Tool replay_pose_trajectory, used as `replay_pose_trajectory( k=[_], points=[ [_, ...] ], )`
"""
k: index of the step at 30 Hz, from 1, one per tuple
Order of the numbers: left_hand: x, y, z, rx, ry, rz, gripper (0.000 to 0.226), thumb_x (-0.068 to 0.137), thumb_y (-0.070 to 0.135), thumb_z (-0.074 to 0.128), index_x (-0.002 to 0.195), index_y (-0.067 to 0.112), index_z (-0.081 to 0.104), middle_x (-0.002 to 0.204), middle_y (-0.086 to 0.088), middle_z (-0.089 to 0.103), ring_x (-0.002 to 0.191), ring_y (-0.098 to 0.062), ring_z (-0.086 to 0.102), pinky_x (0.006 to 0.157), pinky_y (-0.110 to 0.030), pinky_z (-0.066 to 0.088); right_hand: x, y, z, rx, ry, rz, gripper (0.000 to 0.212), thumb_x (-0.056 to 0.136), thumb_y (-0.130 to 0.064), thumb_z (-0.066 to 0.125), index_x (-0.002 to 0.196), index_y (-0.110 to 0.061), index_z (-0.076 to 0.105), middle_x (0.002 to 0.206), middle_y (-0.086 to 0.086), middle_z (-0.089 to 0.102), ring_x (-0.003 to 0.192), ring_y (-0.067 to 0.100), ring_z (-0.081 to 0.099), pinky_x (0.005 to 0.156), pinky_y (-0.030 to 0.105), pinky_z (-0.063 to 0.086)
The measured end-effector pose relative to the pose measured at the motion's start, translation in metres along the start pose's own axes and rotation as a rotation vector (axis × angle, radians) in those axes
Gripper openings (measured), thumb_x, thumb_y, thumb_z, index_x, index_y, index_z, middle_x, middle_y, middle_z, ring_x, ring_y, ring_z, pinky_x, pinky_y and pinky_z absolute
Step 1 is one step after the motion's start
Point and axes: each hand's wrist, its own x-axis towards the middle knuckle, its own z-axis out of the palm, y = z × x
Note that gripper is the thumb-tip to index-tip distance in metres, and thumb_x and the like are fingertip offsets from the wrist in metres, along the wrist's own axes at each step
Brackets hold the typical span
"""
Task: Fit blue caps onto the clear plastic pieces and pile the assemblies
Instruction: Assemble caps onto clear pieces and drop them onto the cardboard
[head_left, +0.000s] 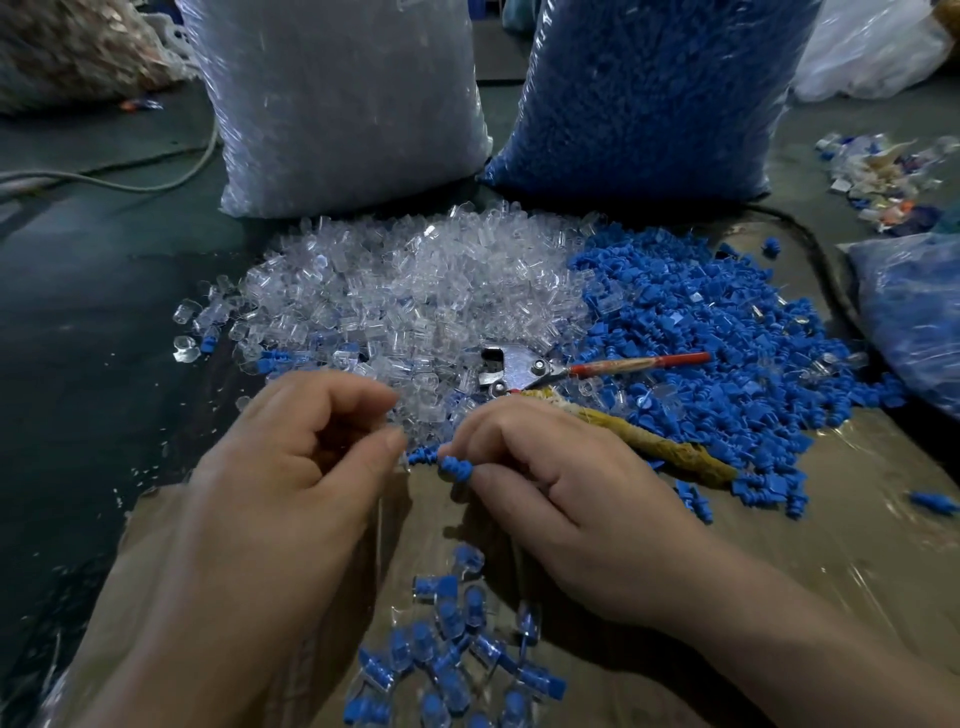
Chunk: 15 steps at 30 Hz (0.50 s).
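My right hand (545, 483) pinches a ribbed blue cap (456, 466) by its wide end, tip pointing left. My left hand (306, 457) has its fingers curled; a clear plastic piece (402, 460) seems pinched between thumb and fingers, mostly hidden. The two hands nearly meet. Behind them lie a heap of clear pieces (405, 291) and a heap of blue caps (717, 332). A small pile of finished assemblies (452, 654) sits near me, between my forearms.
Metal pliers with red handles (524, 369) lie between the heaps, a yellowish rag (649, 441) beside them. Two large bags, clear pieces (343, 104) and blue caps (654, 93), stand behind. Another bag (914, 312) lies at the right. Cardboard (779, 519) covers the surface.
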Motion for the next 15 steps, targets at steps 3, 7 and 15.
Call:
replay_pose_trajectory(
  k=[3,7,15],
  points=[
    [0.000,0.005,0.006,-0.281,-0.116,-0.115,0.036,0.061,0.051,0.073,0.097,0.046,0.072,0.090,0.010,0.073,0.080,-0.008,0.070,0.073,-0.035,0.056,-0.002,-0.001,-0.004,0.089,0.149,0.011,0.010,0.093,-0.023,0.051,0.086,-0.023,0.059,0.095,-0.012,0.062,0.092,0.010,0.061,0.075,0.035,0.052],
    [0.001,0.005,0.007,-0.673,-0.260,-0.271,0.051,0.045,0.028,0.086,0.096,0.028,0.079,0.085,-0.002,0.073,0.074,-0.013,0.070,0.066,-0.023,0.057,-0.009,-0.003,-0.011,0.276,0.248,0.066,0.011,0.086,-0.018,0.057,0.078,-0.023,0.062,0.090,-0.007,0.067,0.070,0.025,0.067,0.057,0.048,0.056],
    [-0.003,0.007,0.012,-0.835,-0.406,-0.361,0.041,0.058,0.031,0.085,0.098,0.023,0.078,0.080,-0.012,0.073,0.072,-0.019,0.072,0.066,-0.027,0.058,-0.013,-0.004,-0.011,0.230,0.208,0.117,0.005,0.083,-0.019,0.062,0.079,-0.018,0.064,0.069,0.007,0.068,0.058,0.024,0.067,0.050,0.050,0.054]
  ],
)
